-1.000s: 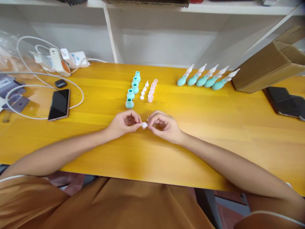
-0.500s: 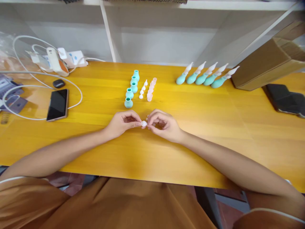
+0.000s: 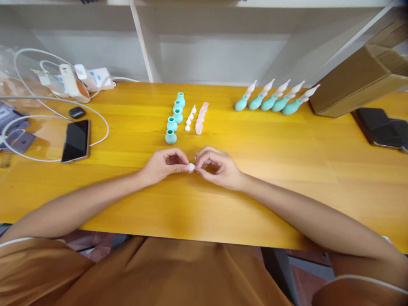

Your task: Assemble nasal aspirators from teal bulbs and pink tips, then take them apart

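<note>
**White cap pinched between both hands over the table's middle**

White and small, the cap (image 3: 191, 167) sits between the fingertips of my left hand (image 3: 164, 165) and my right hand (image 3: 216, 166), both pinched shut on it from either side. I hold it just above the yellow wooden table (image 3: 287, 170), near the middle of the board and a little toward the front edge. I cannot tell whether a second piece is hidden under the right fingers.

Just beyond my hands, toward the back edge, stand three short rows side by side: teal bulbs (image 3: 174, 119) on the left, white tips (image 3: 190, 120) in the middle, pale pink tubes (image 3: 200, 120) on the right. Farther right along the back edge lie five finished droppers (image 3: 274, 100), teal bodies with pale nozzles, side by side and pointing toward the back right corner.

At the right back corner a cardboard box (image 3: 360, 80) leans, and a black case (image 3: 379, 131) lies in front of it near the right edge. Toward the left edge a phone (image 3: 75, 140) lies face up inside a loop of white cable (image 3: 98, 123), with a black earbud case (image 3: 77, 112) behind it and a power strip (image 3: 92, 78) at the back left corner.
</note>
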`<state>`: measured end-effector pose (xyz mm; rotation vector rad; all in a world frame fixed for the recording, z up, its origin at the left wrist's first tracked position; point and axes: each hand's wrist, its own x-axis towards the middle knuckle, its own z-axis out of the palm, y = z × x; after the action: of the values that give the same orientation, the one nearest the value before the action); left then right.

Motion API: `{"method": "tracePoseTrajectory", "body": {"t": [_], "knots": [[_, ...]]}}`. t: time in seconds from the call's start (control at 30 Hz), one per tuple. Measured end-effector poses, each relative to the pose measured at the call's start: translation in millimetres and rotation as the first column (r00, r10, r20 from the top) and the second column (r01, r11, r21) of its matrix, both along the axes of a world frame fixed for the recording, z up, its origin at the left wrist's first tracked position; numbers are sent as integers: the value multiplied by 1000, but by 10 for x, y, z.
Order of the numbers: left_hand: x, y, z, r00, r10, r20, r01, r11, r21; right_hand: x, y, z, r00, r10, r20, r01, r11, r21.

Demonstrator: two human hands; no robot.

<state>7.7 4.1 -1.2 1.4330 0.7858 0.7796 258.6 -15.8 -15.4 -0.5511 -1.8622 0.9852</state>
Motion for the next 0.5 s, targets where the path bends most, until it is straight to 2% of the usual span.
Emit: {"method": "tracePoseTrajectory", "body": {"t": [0.2, 0.5], "knots": [[-13, 28, 8, 998, -60, -17, 59, 998, -27, -7, -12, -7, 1000, 0, -1, 0, 1000, 3], [-33, 36, 7, 995, -88, -38, 87, 996, -19, 0, -3, 38, 998, -25, 50, 20, 994, 107]]}}
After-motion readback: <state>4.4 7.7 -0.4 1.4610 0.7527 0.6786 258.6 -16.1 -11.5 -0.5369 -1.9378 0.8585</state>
